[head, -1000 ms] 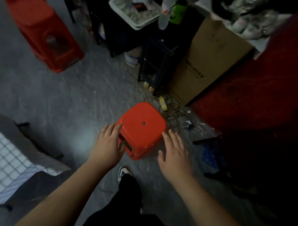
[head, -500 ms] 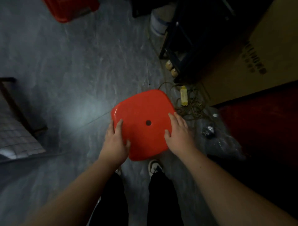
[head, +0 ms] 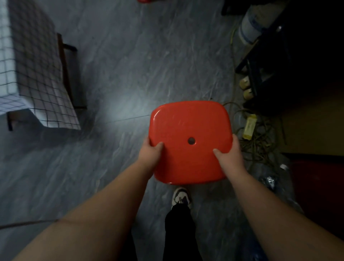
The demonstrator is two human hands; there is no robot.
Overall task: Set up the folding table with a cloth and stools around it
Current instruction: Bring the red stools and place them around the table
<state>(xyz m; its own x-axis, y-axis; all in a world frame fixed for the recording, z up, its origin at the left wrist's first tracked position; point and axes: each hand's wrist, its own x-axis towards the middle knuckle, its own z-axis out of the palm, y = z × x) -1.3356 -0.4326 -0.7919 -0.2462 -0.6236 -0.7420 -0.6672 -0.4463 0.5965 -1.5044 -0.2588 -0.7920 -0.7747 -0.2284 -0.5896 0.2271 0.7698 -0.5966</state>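
Observation:
A red plastic stool (head: 189,128) with a small hole in its seat fills the middle of the view, seen from straight above. My left hand (head: 151,151) grips the seat's left edge, thumb on top. My right hand (head: 230,156) grips the right edge the same way, its fingers hidden under the rim. The folding table (head: 65,61) stands at the left, draped with a white checked cloth (head: 37,70). A sliver of another red stool (head: 147,1) shows at the top edge.
Tangled cables and a yellow power strip (head: 249,126) lie on the grey floor right of the stool. A dark rack (head: 260,74) and a white bucket (head: 249,28) stand at the upper right. My shoe (head: 181,197) is just below the stool. Crumpled plastic (head: 270,178) lies at the right.
My hands went from reaching for the stool to gripping both sides of its seat. The stool now looks larger and closer to the camera, and the view has swung so the table is nearer.

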